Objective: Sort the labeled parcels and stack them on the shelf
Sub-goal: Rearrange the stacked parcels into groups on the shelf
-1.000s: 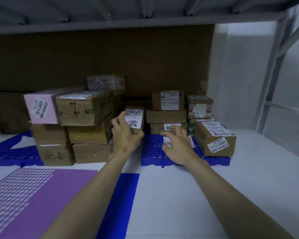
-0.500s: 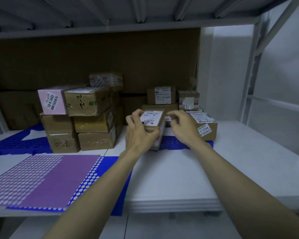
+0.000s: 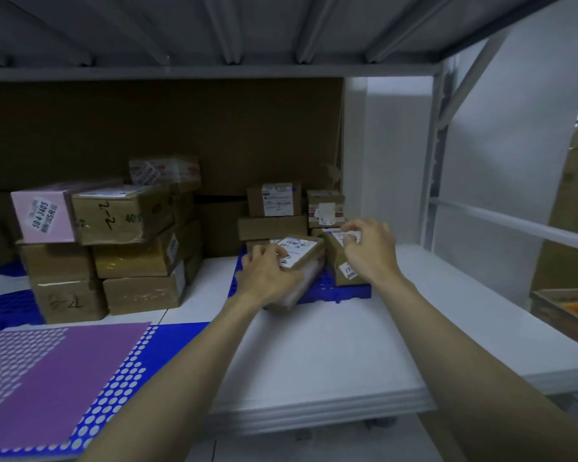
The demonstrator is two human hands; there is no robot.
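The left hand (image 3: 270, 275) grips a small, stiff, seemingly light labeled parcel (image 3: 300, 261) by its near edge on the blue mat (image 3: 354, 290); the right hand (image 3: 370, 250) pinches the neighbouring box (image 3: 339, 261).

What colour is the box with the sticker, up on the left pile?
Pink box, head view.

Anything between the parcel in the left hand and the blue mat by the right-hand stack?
The left hand grips the small parcel at the blue mat. The labeled box under the right hand sits close beside it, crowding the right side. Nothing else visibly blocks.
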